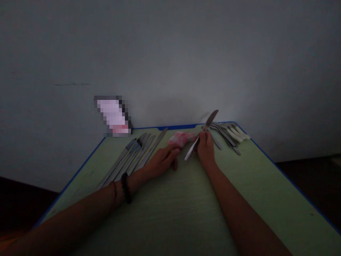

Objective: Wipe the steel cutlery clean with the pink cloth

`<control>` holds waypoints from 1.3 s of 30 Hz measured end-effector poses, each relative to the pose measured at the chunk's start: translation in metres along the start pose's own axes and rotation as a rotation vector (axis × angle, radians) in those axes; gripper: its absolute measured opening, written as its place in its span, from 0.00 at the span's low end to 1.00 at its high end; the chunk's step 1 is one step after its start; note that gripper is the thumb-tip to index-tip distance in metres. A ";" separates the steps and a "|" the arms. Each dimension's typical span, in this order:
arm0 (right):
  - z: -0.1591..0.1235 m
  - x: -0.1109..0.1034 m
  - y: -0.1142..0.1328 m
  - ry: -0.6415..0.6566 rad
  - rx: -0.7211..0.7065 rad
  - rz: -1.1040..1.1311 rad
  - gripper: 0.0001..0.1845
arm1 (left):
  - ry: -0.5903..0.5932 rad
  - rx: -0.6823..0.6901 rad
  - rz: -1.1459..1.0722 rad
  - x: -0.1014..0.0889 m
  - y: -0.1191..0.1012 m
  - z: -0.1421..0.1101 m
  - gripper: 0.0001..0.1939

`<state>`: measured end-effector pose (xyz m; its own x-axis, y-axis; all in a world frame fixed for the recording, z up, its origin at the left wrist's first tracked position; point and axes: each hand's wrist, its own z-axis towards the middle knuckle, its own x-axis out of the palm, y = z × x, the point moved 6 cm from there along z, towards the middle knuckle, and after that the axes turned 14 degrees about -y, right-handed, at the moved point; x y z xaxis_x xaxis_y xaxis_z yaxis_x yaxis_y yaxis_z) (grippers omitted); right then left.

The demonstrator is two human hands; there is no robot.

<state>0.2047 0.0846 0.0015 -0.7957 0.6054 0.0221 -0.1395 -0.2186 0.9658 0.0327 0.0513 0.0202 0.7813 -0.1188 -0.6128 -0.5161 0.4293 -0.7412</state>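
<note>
My right hand is closed round the middle of a metal table knife, which tilts up with its blade toward the far wall and its handle end low over the table. My left hand lies on the green table, fingers reaching to a crumpled pink cloth and touching its near edge; whether it grips the cloth is unclear. The cloth lies just left of the knife.
A row of several knives lies to the left of my left hand. A pile of cutlery with some white handles sits at the far right corner. A blurred-out object leans on the wall. The table has a blue edge.
</note>
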 end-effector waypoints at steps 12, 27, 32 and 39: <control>-0.001 -0.001 0.002 0.235 -0.329 -0.855 0.17 | -0.126 0.438 0.441 0.001 -0.009 -0.007 0.24; 0.009 -0.015 0.001 0.170 -0.443 -1.048 0.18 | -0.149 0.385 0.726 0.006 -0.002 -0.005 0.20; 0.009 -0.012 0.003 0.158 -0.503 -1.038 0.21 | -0.148 0.394 0.712 0.007 -0.001 -0.006 0.19; 0.008 -0.017 0.009 0.062 -0.518 -1.139 0.21 | -0.124 0.397 0.724 0.007 -0.003 -0.006 0.18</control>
<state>0.2216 0.0782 0.0117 -0.0954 0.6145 -0.7831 -0.9695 0.1212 0.2132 0.0383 0.0440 0.0168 0.3491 0.3967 -0.8490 -0.7615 0.6481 -0.0103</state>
